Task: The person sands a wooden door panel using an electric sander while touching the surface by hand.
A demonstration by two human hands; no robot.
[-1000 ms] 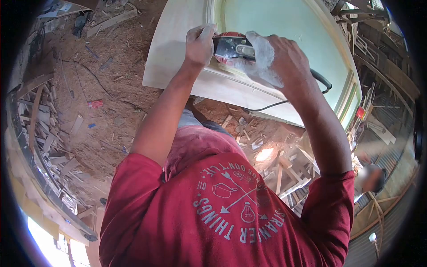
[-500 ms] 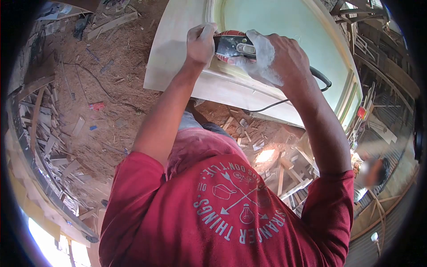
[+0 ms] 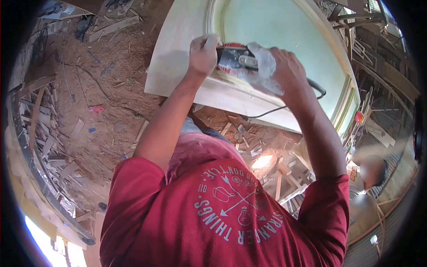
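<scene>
My left hand is closed at the front end of a red and black power sander. At the rear end, my right hand grips the tool, its fingers covered in something whitish, dust or a thin glove. The sander rests over the lower moulding of a wooden door panel, pale green in the middle with a cream border. Its underside, where it meets the wood, is hidden. A black power cord loops out behind my right hand and runs across the panel.
Sawdust and wood scraps litter the floor, with a thin dark cable and a red object at left. Offcuts pile along the left edge. Other people are at the right, near timber and corrugated sheeting.
Both hands and the sander have shifted slightly down in the view, closer to my body. The panel sits a little lower too. A second person shows at the right.
</scene>
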